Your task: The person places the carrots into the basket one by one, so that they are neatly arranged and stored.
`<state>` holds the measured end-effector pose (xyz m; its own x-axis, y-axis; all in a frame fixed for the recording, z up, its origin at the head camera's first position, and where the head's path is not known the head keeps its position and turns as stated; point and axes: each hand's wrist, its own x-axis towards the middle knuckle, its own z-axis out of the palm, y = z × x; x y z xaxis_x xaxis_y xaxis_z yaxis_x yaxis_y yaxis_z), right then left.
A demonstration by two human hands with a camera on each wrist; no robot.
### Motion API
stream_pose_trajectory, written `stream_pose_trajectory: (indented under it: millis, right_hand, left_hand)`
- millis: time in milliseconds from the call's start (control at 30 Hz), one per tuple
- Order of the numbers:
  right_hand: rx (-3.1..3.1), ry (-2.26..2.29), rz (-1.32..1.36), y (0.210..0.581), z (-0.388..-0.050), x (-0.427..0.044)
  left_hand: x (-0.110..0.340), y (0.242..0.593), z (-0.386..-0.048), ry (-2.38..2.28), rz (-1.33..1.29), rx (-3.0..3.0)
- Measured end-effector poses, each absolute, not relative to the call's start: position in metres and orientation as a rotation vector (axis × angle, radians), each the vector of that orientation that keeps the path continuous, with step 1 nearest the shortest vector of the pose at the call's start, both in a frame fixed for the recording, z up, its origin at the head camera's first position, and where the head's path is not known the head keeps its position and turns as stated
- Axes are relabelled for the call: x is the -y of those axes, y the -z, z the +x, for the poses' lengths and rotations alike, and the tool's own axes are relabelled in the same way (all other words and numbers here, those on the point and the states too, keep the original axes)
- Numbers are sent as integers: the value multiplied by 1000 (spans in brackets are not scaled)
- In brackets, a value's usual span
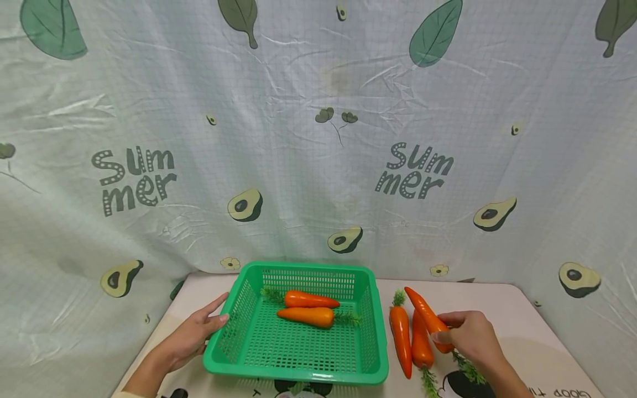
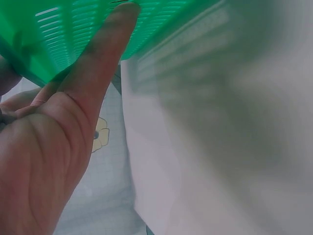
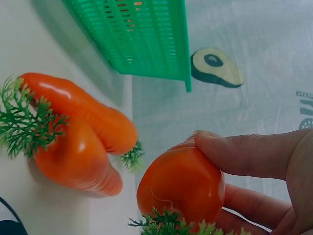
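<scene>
L hand point(image 1: 185, 340) is spread at the L side of a green basket point(image 1: 298, 375) w/ 2 carrots point(image 1: 309, 317) inside. R hand point(image 1: 474, 336) pinches a held carrot point(image 1: 424, 310) by its thick end, R of the basket, beside 2 loose carrots point(image 1: 400, 336). Best to keep the pinch firm — tip clear of the rim. Head view overlaps held & loose carrots; R wrist view shows them apart — approx. end-on.

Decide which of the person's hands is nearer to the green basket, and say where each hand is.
The left. The left hand touches the green basket at its left side; the right hand is apart from it, beyond its right side, gripping a carrot.
</scene>
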<state>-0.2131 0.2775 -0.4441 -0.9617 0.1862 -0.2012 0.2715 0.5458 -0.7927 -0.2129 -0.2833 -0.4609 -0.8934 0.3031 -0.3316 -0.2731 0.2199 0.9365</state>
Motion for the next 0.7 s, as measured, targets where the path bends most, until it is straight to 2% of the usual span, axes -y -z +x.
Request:
stream_pose_trajectory:
  millis: [700]
  right_hand:
    - [-2706, 1375, 285, 423, -214, -256]
  left_hand:
    - [284, 462, -211, -1740, 67, -2033]
